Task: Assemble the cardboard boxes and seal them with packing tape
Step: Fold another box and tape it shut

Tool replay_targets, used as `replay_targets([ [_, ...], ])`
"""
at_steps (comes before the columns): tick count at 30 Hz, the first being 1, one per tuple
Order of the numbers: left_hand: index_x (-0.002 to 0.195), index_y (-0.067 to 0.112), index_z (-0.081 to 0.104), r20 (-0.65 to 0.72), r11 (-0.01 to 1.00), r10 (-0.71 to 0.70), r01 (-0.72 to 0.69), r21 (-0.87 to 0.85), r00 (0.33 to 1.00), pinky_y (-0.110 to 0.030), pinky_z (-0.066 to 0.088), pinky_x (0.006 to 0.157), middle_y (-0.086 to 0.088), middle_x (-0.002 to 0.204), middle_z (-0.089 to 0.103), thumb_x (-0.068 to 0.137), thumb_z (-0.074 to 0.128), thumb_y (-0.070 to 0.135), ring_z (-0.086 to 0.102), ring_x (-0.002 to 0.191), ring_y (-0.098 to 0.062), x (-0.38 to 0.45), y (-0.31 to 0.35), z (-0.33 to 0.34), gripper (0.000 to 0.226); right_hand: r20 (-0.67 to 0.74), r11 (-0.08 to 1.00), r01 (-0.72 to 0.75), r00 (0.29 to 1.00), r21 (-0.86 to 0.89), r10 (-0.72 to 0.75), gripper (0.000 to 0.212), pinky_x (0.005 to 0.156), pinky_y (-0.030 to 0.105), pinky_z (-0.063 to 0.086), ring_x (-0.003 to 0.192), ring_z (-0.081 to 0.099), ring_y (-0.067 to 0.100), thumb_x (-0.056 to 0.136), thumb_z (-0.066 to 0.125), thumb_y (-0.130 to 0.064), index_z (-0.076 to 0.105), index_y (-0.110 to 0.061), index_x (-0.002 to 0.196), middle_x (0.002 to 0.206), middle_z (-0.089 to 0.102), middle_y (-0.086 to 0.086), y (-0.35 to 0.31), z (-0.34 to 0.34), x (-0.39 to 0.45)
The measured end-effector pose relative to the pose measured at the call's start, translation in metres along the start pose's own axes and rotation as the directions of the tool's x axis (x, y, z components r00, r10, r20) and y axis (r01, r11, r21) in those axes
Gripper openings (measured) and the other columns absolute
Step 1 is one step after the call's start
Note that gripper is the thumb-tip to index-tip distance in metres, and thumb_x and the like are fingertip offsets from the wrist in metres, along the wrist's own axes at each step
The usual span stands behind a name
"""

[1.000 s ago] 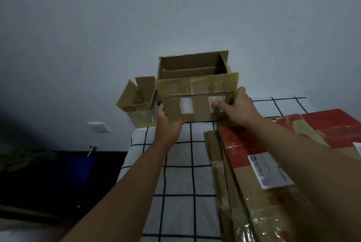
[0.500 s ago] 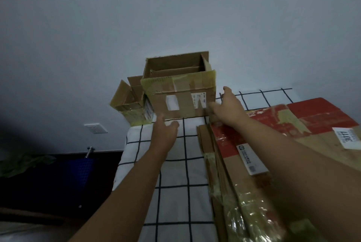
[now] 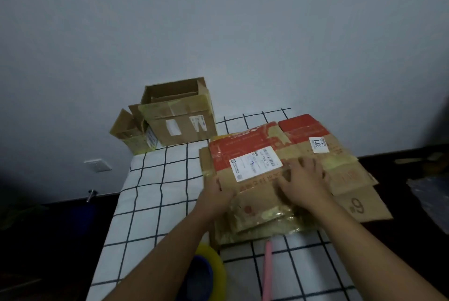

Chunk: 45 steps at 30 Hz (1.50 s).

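A stack of flattened cardboard boxes (image 3: 274, 206) lies on the checked tablecloth; the top one is brown and red with a white label. My left hand (image 3: 215, 195) grips its left edge. My right hand (image 3: 303, 179) lies flat on its middle, fingers spread. An assembled brown box (image 3: 179, 120) stands open-topped at the table's far left against the wall, with a smaller open box (image 3: 132, 134) beside it. A roll of yellow packing tape (image 3: 210, 269) sits near the front, partly hidden by my left forearm.
The white table with a black grid (image 3: 155, 191) runs from the wall toward me. A pink stick-like tool (image 3: 267, 271) lies in front of the stack. Dark floor lies on both sides. A wall socket (image 3: 97, 165) is at the left.
Both hands let go of the assembled box, which now stands by the wall, and drew back onto the flattened stack. The camera tilted down, bringing the tape roll into view.
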<state>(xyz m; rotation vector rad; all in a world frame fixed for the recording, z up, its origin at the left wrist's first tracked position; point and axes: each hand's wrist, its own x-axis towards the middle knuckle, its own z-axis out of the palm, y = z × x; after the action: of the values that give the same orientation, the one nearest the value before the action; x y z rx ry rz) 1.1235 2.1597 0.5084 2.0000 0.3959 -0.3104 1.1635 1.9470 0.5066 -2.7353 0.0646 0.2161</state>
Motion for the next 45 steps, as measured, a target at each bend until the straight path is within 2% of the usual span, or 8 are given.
replay_targets([
  [2,0.120,0.033,0.061,-0.016,0.992,-0.045,0.043,-0.116,0.999,-0.041,0.059,0.083,0.008,0.110,0.071,0.081,0.064,0.019,0.068,0.099,-0.014,0.003,0.000,0.003,0.042,0.070,1.000,-0.017,0.997,0.006,0.016,0.052,0.117,0.057,0.015,0.146,0.012,0.037,0.092,0.049,-0.049,0.042,-0.025,0.137,0.158,0.023,0.005,0.012,0.002,-0.013],
  [6,0.112,0.013,0.064,-0.037,0.873,-0.228,0.187,-0.451,0.973,-0.040,0.061,0.076,-0.010,0.106,0.073,0.094,0.054,0.003,0.072,0.091,-0.026,0.002,0.015,0.007,0.022,0.105,0.997,0.011,0.994,0.077,-0.019,0.057,0.119,0.059,0.005,0.150,0.003,0.038,0.096,0.042,-0.049,0.033,-0.025,0.147,0.164,0.011,0.004,0.020,0.007,-0.025],
  [12,0.116,0.010,0.053,-0.025,0.788,-0.151,0.105,-0.607,0.988,-0.044,0.058,0.077,-0.016,0.111,0.068,0.100,0.042,-0.002,0.068,0.099,-0.032,-0.018,0.038,0.000,0.023,-0.006,0.987,0.019,1.000,0.157,-0.019,0.064,0.117,0.057,0.013,0.147,0.014,0.031,0.093,0.048,-0.053,0.028,-0.028,0.149,0.162,0.016,0.001,0.020,-0.011,-0.031],
  [16,0.114,0.016,0.054,-0.132,0.795,-0.027,-0.059,-0.604,0.991,-0.035,0.055,0.064,-0.012,0.102,0.073,0.100,0.043,-0.003,0.073,0.084,-0.024,-0.036,0.040,-0.034,0.026,-0.174,0.971,0.070,0.984,0.230,-0.029,0.071,0.118,0.055,0.009,0.149,0.007,0.030,0.092,0.053,-0.056,0.022,-0.028,0.149,0.163,0.010,0.005,0.006,-0.029,-0.036],
  [20,0.114,0.024,0.055,-0.266,0.802,0.047,-0.195,-0.565,0.963,-0.037,0.055,0.069,-0.005,0.103,0.075,0.101,0.047,0.006,0.073,0.086,-0.019,-0.060,0.020,-0.087,0.024,-0.318,0.902,0.102,0.947,0.419,0.040,0.092,0.120,0.056,0.008,0.151,0.004,0.031,0.087,0.055,-0.065,0.005,-0.027,0.154,0.164,0.006,0.006,-0.014,-0.040,-0.038],
  [25,0.123,0.028,0.052,-0.345,0.757,0.140,-0.325,-0.567,0.928,-0.040,0.053,0.083,0.001,0.114,0.072,0.100,0.048,0.008,0.069,0.103,-0.018,-0.092,-0.018,-0.144,0.030,-0.210,0.770,0.171,0.977,0.615,-0.050,0.125,0.114,0.061,0.028,0.147,0.022,0.029,0.058,0.056,-0.092,0.001,-0.033,0.155,0.161,0.018,0.001,-0.063,-0.044,-0.047],
  [35,0.139,0.029,0.041,-0.454,0.719,0.182,-0.433,-0.543,0.872,-0.041,0.055,0.086,0.003,0.125,0.066,0.099,0.051,0.015,0.066,0.110,-0.017,-0.130,-0.090,-0.209,0.044,-0.074,0.669,0.240,0.961,0.704,-0.267,0.150,0.118,0.051,0.027,0.148,0.021,0.021,0.038,0.074,-0.087,-0.005,-0.038,0.155,0.162,0.015,-0.004,-0.157,-0.018,-0.077],
  [45,0.135,0.031,0.038,-0.571,0.813,0.212,-0.467,-0.348,0.793,-0.037,0.046,0.104,0.009,0.129,0.058,0.098,0.055,0.007,0.057,0.118,-0.003,-0.129,-0.135,-0.216,0.047,-0.037,0.623,0.366,0.879,0.691,-0.475,0.105,0.103,0.033,0.034,0.137,0.028,0.003,0.078,0.081,-0.033,0.010,-0.048,0.153,0.158,0.025,-0.014,-0.193,0.008,-0.090],
])
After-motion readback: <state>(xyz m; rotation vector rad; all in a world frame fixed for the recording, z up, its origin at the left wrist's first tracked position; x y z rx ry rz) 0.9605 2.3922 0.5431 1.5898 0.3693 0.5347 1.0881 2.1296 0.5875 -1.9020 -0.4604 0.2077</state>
